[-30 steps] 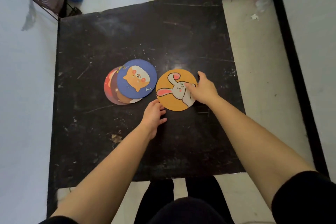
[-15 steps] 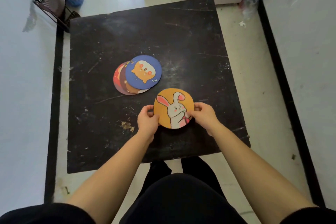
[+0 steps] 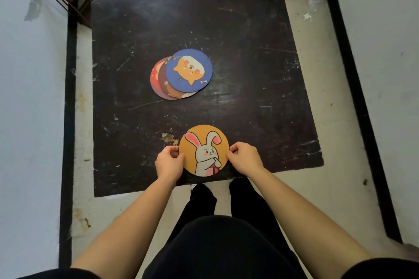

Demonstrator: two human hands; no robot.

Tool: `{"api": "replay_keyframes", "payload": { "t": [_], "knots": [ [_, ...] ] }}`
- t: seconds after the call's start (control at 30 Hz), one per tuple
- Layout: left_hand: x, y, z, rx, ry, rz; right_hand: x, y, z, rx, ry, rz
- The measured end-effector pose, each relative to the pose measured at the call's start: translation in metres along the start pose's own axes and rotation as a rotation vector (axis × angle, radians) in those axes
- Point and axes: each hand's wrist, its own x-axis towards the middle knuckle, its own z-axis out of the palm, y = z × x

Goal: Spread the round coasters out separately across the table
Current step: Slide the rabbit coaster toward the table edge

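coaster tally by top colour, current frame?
Orange coaster (rabbit, held at its edges by left hand and right hand): 1
Blue coaster (top of pile): 1
Brown coaster: 1
Red coaster: 1
White sliver, may be another: 1
Total: 5, if so

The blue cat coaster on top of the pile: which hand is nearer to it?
Left. The left hand sits almost straight below the blue cat coaster, gripping the rabbit coaster; the right hand grips its opposite edge, farther right.
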Motion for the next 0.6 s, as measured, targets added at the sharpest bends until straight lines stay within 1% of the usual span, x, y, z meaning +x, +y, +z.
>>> {"api": "replay_keyframes", "payload": {
  "t": [0.1, 0.17, 0.33, 0.6],
  "knots": [
    [0.004, 0.001, 0.002, 0.06, 0.001, 0.011, -0.001, -0.003, 0.0, -0.172, 0.029, -0.051],
    [0.006, 0.002, 0.003, 0.079, 0.005, 0.012, -0.001, -0.005, 0.0, -0.232, 0.036, -0.056],
    [0.009, 0.001, 0.003, 0.117, 0.015, 0.008, 0.001, -0.006, 0.002, -0.303, 0.031, -0.047],
    [0.014, 0.005, -0.003, 0.252, -0.019, 0.038, -0.004, -0.002, 0.009, -0.302, 0.132, -0.027]
  ]
}}
